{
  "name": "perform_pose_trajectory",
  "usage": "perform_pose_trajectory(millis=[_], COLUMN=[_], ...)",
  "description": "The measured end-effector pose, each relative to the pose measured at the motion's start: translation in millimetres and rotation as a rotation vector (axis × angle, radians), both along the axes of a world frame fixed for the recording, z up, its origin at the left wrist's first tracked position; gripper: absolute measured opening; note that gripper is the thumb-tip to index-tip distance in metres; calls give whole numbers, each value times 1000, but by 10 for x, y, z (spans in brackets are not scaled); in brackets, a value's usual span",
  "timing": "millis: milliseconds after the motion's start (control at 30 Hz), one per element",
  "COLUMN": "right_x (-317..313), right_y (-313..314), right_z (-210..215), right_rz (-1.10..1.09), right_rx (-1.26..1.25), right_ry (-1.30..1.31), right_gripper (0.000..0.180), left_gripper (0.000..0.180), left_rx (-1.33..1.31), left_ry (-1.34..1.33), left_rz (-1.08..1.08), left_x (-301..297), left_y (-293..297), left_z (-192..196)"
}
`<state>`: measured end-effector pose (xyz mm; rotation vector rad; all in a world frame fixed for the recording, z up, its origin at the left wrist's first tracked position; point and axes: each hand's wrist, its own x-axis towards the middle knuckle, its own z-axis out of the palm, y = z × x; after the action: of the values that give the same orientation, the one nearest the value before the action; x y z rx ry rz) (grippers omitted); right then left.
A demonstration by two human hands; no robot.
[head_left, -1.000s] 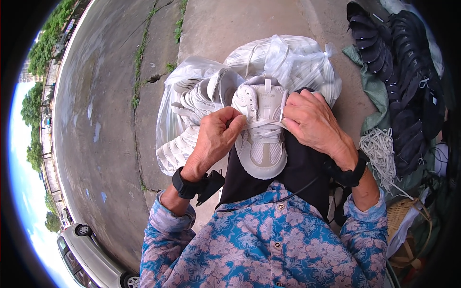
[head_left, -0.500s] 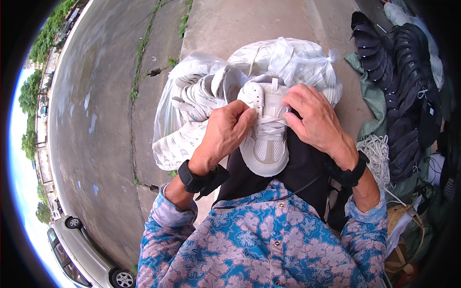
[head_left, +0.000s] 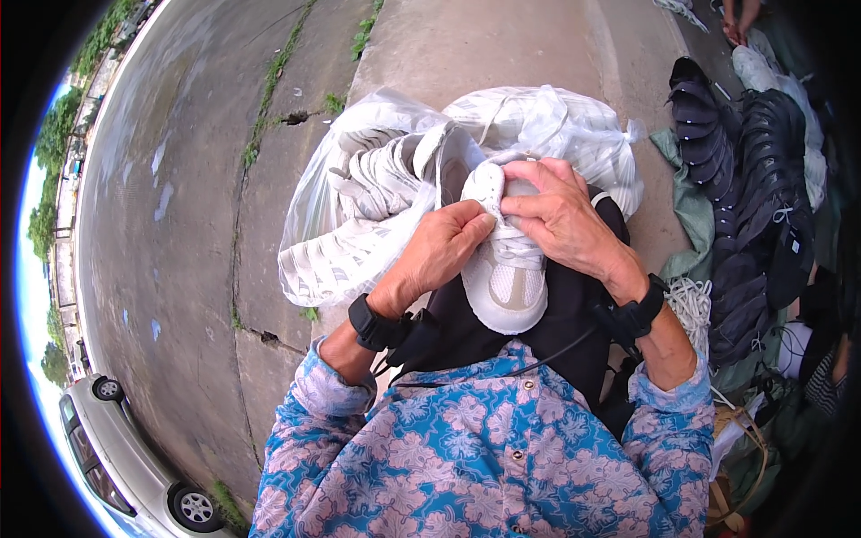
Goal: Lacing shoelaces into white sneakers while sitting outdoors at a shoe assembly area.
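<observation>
A white sneaker (head_left: 505,278) rests toe-toward-me on my dark lap. My left hand (head_left: 438,254) pinches the lace at the shoe's left side. My right hand (head_left: 560,215) covers the shoe's opening and grips the lace and tongue from the right; both thumbs meet over the laces. Beyond the shoe, a clear plastic bag (head_left: 359,206) holds several more white sneakers. Each wrist wears a black band with a cable.
Rows of black shoes (head_left: 744,197) lie on a green cloth at the right, with a coil of white laces (head_left: 692,305) beside them. Concrete pavement (head_left: 484,54) stretches ahead, a road to the left, and a silver car (head_left: 117,457) is parked at lower left.
Both hands slid up the shoe toward its opening, and my right hand now covers the tongue. The shoe stays on my lap.
</observation>
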<state>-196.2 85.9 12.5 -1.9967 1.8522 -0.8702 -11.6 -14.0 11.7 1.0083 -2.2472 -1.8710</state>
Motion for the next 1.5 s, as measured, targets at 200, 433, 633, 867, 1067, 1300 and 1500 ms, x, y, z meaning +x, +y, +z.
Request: perform_pose_trajectory(millis=[200, 433, 633, 867, 1067, 1300, 1500], right_x=[23, -197, -895, -670, -287, -287, -843], right_y=[-28, 173, 728, 726, 343, 254, 728], right_z=[56, 168, 117, 62, 50, -25, -95], right_rz=[-24, -175, -378, -459, -202, -138, -475], right_rx=[-25, -154, -147, -69, -161, -227, -150], right_ry=[-49, 40, 180, 146, 157, 241, 343], right_gripper=[8, 8, 8, 25, 21, 17, 10], left_gripper=[34, 31, 24, 29, 40, 41, 42], left_rx=[-42, 227, 589, 603, 524, 495, 739], left_ry=[42, 100, 413, 807, 714, 684, 679], left_rz=[-25, 132, 383, 514, 775, 796, 640], left_x=[13, 161, 381, 338, 64, 17, 14], left_y=[-11, -173, -490, -729, -644, -549, -321], left_z=[3, 340, 514, 545, 598, 604, 527])
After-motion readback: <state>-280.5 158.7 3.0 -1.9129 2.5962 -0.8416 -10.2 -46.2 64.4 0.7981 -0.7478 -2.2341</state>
